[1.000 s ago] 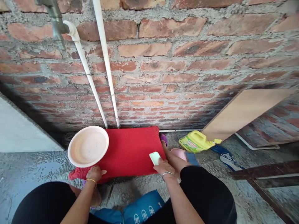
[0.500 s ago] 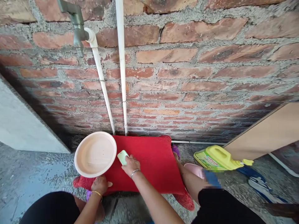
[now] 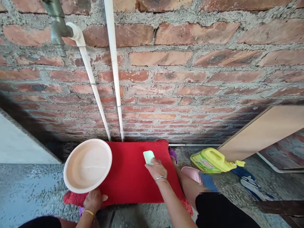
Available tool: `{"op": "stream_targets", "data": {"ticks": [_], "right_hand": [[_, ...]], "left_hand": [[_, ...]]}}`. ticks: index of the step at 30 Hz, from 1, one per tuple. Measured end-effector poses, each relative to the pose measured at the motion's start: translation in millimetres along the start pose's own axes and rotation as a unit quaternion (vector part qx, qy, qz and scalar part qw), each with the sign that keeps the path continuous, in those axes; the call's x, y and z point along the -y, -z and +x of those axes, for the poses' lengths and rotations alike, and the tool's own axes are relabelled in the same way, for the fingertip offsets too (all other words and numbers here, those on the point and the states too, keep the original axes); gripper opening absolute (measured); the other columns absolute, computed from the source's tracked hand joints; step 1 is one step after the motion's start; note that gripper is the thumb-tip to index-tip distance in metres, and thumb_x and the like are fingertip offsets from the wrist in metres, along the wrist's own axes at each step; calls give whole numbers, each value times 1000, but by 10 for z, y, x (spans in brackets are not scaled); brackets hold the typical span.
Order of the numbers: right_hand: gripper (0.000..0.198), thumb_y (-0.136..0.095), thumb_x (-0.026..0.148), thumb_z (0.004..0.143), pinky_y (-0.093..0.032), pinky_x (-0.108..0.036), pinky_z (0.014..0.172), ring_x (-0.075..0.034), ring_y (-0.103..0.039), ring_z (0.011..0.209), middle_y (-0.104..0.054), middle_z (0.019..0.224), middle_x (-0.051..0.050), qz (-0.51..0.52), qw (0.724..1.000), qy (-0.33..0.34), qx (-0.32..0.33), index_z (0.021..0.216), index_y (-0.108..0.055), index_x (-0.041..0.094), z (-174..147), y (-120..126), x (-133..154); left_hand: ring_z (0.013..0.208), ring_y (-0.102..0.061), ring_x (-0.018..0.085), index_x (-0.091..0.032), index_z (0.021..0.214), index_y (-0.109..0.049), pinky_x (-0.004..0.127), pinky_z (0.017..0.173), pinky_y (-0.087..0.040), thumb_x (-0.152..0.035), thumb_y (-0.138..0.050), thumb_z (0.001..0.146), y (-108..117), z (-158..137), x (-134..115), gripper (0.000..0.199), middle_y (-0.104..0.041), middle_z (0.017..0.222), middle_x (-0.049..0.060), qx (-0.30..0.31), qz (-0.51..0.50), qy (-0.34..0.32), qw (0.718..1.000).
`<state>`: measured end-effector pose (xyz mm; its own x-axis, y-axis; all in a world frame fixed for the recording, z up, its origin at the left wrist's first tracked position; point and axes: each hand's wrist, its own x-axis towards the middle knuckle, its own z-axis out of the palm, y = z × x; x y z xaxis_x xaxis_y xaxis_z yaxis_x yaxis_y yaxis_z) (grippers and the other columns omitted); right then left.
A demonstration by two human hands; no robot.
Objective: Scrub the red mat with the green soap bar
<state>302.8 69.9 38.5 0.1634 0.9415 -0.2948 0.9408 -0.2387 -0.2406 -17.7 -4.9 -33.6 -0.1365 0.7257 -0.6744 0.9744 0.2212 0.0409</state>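
Observation:
A red cloth (image 3: 133, 177) with lacy ends lies spread over a low flat support. My right hand (image 3: 156, 171) is closed around a pale green, rounded bar that looks like soap (image 3: 148, 156), over the right half of the cloth. My left hand (image 3: 93, 200) is at the cloth's near left edge, just below the basin, its fingers curled in on the edge of the cloth. Their tips are hidden. Beside it, a pale pink basin (image 3: 87, 166) rests on the cloth's left end; a faint wet sheen shows inside.
A tap (image 3: 57, 34) and white pipes (image 3: 114, 66) run along the brick wall. To the right are a yellow jug (image 3: 211, 160) lying on its side, a pink item (image 3: 191, 174), a shoe (image 3: 254, 188) and a leaning board (image 3: 266, 129). A pale slab (image 3: 21, 142) stands left.
My right hand has moved the soap rightward across the red cloth. My left hand stays at the near left edge. The whole view has shifted slightly.

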Motion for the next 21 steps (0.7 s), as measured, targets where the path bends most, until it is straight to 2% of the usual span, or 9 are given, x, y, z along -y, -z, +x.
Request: {"op": "stream_targets", "data": {"ticks": [3, 5, 7, 8, 11, 14, 16, 18, 21], "right_hand": [[40, -59, 43, 75, -45, -28, 75, -20, -61, 87, -62, 97, -9, 13, 1000, 0, 11, 107, -63, 20, 69, -170, 596], [41, -62, 40, 72, -42, -35, 84, -26, -59, 99, -60, 108, -12, 16, 998, 43, 33, 110, -62, 22, 119, -284, 1005], [43, -62, 35, 71, -39, -39, 90, -28, -55, 107, -58, 115, -13, 9, 994, 96, 57, 112, -60, 22, 182, -345, 1239], [43, -61, 33, 71, -38, -39, 91, -29, -54, 109, -57, 116, -14, 3, 992, 108, 64, 113, -60, 22, 216, -346, 1257], [42, -60, 29, 71, -39, -37, 88, -27, -55, 107, -58, 115, -13, -19, 995, 71, 61, 113, -59, 22, 303, -229, 914], [42, -59, 33, 73, -41, -33, 82, -24, -59, 101, -60, 110, -12, -19, 997, -50, 47, 113, -58, 22, 362, -9, 279], [40, -55, 38, 77, -42, -32, 80, -22, -61, 95, -61, 108, -10, -5, 992, -121, 33, 114, -57, 23, 386, 109, -25], [38, -53, 41, 80, -42, -31, 79, -20, -61, 93, -61, 108, -9, 11, 989, -147, 7, 113, -57, 23, 394, 149, -86], [38, -56, 42, 78, -42, -30, 81, -21, -59, 97, -59, 108, -9, 35, 996, -85, -12, 111, -59, 23, 394, 44, 306]], "left_hand": [[115, -58, 27, -15, 111, -58, 36, 92, -44, -40, -51, 85, 26, 8, -14, 37, -62, 122, 16, 8, 0, 14, 1000], [116, -57, 27, -16, 108, -59, 36, 93, -44, -39, -52, 84, 44, 15, -26, 34, -63, 122, 15, 12, 2, 15, 1000], [116, -57, 26, -15, 106, -60, 35, 93, -44, -36, -53, 83, 57, 19, -39, 32, -63, 121, 16, 11, 1, 11, 1000], [115, -58, 26, -15, 105, -60, 35, 93, -44, -35, -53, 82, 61, 19, -45, 31, -63, 121, 16, 10, -1, 9, 1000], [114, -58, 27, -14, 105, -60, 37, 93, -44, -35, -53, 83, 60, 13, -52, 31, -63, 122, 17, 16, -10, 12, 1000], [114, -58, 28, -15, 109, -59, 39, 93, -44, -37, -51, 83, 37, 9, -40, 35, -63, 122, 16, 17, -11, 17, 1000], [114, -58, 28, -16, 111, -59, 39, 93, -44, -38, -52, 83, 18, 14, -26, 37, -63, 121, 16, 9, -10, 17, 1000], [114, -59, 28, -17, 110, -59, 39, 92, -44, -39, -52, 83, 7, 20, -17, 36, -64, 120, 15, 6, -10, 17, 1000], [112, -60, 29, -17, 107, -61, 39, 91, -45, -37, -52, 82, 23, 23, -24, 34, -64, 119, 16, 11, -17, 24, 999]]}}
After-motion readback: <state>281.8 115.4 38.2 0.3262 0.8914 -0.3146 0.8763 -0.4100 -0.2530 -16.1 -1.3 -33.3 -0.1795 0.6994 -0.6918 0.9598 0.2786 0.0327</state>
